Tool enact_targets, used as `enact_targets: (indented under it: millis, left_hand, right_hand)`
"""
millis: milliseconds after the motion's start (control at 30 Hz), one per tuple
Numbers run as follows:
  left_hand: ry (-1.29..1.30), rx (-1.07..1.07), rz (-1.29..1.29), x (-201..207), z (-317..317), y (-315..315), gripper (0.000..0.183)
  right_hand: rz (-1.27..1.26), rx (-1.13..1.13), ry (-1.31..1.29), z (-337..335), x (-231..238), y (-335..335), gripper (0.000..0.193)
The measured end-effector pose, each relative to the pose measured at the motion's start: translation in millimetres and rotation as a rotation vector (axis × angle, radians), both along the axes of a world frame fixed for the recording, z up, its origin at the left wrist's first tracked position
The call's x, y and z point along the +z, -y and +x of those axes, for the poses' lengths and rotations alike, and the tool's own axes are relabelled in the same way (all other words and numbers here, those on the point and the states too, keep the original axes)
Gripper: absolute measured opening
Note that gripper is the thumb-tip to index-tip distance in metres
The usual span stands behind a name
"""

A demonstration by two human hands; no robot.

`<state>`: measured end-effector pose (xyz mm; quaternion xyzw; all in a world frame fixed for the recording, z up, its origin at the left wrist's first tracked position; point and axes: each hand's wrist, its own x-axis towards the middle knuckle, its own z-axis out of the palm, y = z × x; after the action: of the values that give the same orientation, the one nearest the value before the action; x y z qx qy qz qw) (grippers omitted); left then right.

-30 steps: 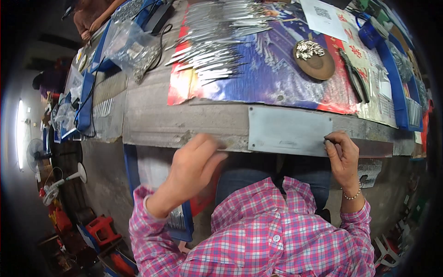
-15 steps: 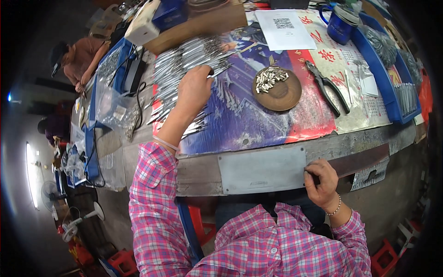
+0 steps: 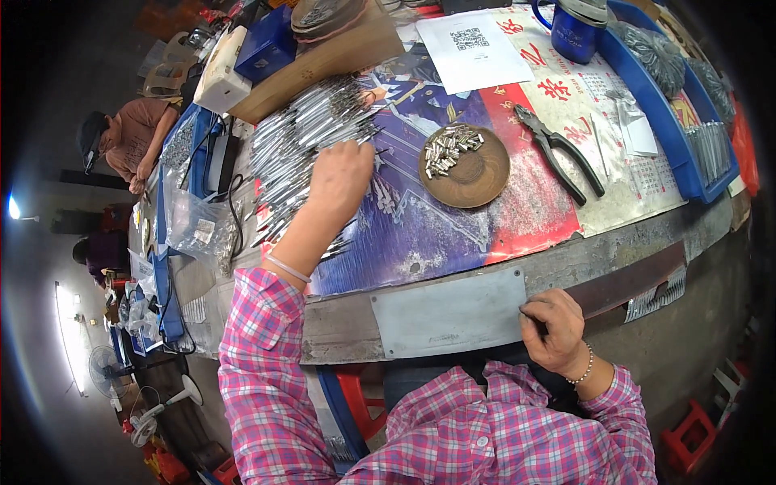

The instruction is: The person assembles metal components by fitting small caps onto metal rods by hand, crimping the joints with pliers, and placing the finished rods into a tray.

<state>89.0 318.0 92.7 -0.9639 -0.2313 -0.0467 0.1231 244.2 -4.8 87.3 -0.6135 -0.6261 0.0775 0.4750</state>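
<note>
My left hand [image 3: 341, 179] is over the right side of a heap of thin silvery metal rods [image 3: 283, 153]. Its fingers are bent under and closed, and whatever they may hold is hidden. At the table's front edge lies a grey metal plate [image 3: 449, 311] with small holes at its corners. Next to the plate's right end is my right hand [image 3: 554, 330], its fingers curled and the thumb drawn toward the index finger. Anything between those fingertips is too small to make out. A round brown wooden dish [image 3: 473, 187] holds short silvery metal tubes [image 3: 453, 147].
Black-handled pliers [image 3: 558, 153] lie right of the dish. A printed sheet [image 3: 477, 69] and a blue mug [image 3: 575, 36] stand farther back. Blue trays [image 3: 687, 158] line the right side. A wooden block [image 3: 323, 69] backs the rods. Another person [image 3: 133, 141] sits at far left.
My left hand has shifted slightly down in the picture over the rods. My right hand stays by the plate's end. The view has tilted a little, moving the table leftward.
</note>
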Motion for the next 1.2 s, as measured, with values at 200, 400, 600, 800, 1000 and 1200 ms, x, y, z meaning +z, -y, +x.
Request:
enact_targets:
  millis: [200, 400, 600, 800, 1000, 1200]
  left_hand:
    - [-0.107, -0.038, 0.035, 4.8, 4.0, -6.4, 0.006]
    - [0.380, 0.010, -0.381, 59.4, -14.9, 10.7, 0.018]
    - [0.748, 0.113, -1.026, 87.9, -51.6, 99.0, 0.024]
    - [0.872, 0.160, -1.622, 55.6, -92.8, 201.6, 0.023]
    - [1.011, 0.255, -1.970, 28.3, -109.8, 252.0, 0.024]
    - [1.057, 0.179, -2.058, 13.9, -121.3, 271.7, 0.023]
  right_hand:
    - [0.000, -0.023, 0.028, -2.6, -0.1, 1.0, 0.021]
    - [0.009, -0.023, 0.028, -6.5, -1.0, 0.8, 0.020]
    - [0.000, -0.057, 0.053, -6.2, -3.4, 4.3, 0.017]
    - [-0.066, -0.019, 0.000, -6.5, 2.1, 3.5, 0.013]
    - [-0.254, 0.039, -0.083, 3.5, 35.9, -6.4, 0.010]
    - [-0.288, 0.071, 0.011, 23.2, 48.1, -56.6, 0.012]
